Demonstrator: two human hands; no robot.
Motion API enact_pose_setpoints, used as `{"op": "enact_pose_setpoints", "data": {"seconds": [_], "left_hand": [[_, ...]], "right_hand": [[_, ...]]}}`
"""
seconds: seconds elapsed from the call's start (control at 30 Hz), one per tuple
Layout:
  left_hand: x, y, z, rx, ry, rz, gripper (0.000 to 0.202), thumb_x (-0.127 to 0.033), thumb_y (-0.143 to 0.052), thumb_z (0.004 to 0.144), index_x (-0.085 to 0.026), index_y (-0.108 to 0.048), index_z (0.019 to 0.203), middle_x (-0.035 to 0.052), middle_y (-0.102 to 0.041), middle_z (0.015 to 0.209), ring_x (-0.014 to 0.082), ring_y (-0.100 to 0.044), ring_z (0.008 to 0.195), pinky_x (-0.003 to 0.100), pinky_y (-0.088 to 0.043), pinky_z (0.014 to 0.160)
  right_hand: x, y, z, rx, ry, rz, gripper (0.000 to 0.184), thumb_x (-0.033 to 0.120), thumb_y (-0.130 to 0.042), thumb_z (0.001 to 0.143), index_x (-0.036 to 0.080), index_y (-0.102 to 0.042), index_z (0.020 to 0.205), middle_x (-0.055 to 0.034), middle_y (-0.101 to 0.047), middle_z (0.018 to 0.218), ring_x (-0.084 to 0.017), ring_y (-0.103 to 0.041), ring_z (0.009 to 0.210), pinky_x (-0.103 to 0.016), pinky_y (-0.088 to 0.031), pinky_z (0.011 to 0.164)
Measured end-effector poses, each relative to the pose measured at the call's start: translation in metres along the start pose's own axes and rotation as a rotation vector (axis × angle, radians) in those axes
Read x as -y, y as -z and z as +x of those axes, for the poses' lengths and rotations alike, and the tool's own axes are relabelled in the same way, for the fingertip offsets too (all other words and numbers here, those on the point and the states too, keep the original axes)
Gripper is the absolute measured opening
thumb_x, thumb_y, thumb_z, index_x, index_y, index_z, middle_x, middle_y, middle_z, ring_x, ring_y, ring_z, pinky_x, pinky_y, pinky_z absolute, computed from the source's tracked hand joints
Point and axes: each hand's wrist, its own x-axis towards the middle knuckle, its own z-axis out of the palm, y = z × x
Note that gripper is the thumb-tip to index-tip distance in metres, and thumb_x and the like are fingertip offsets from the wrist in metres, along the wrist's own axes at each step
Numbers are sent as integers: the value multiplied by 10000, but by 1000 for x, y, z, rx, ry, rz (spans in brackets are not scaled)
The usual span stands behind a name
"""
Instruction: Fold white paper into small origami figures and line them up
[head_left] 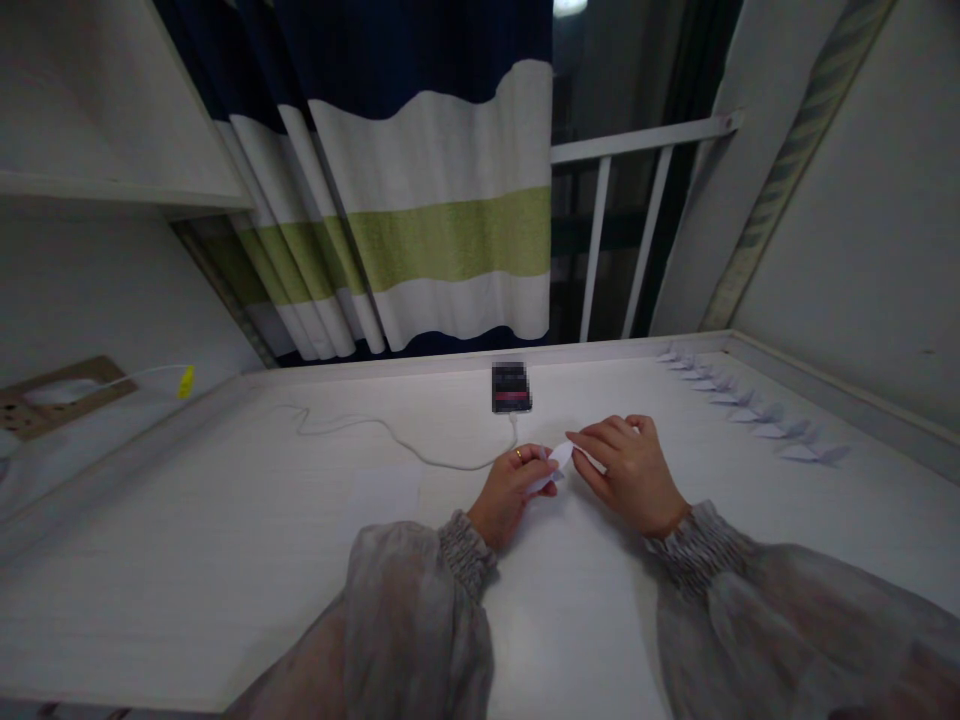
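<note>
A small piece of folded white paper (561, 457) is held up over the white table, in the middle of the view. My left hand (519, 483), with a ring on one finger, pinches its lower left part between thumb and fingers. At its pointed upper right end, my right hand (626, 470) has thumb and fingertips closed on the tip. The fingers hide part of the paper's lower folds. Several folded white paper figures (780, 430) stand in a slanting row on the right side of the table.
A phone (511, 388) lies beyond my hands, with a white cable (397, 440) running left from it. A pale paper sheet (382, 495) lies left of my left hand. A raised edge (390, 372) borders the table's back, below a striped curtain (450, 230). A wall socket (67, 395) is at left.
</note>
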Motion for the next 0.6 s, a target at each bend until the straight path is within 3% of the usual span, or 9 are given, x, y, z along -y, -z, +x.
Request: {"op": "enact_pose_setpoints", "data": {"seconds": [0.2,0.6], "left_hand": [[1,1,0,21,-14,1,177,-237,-661,572,-118,-538,617,-7,-511,697,55,-454,546,215,-385,555],[1,-1,0,21,-2,4,195,-253,-670,559,-123,-541,626,-14,-506,660,60,-452,536,228,-377,559]], "right_hand": [[2,4,3,38,58,-52,171,203,-492,795,201,-639,881,-40,-649,781,-186,-481,743,-371,-250,713],[8,1,0,29,-63,86,200,175,-474,793,183,-637,676,-27,-620,657,-157,-480,671,-347,-266,682]]}}
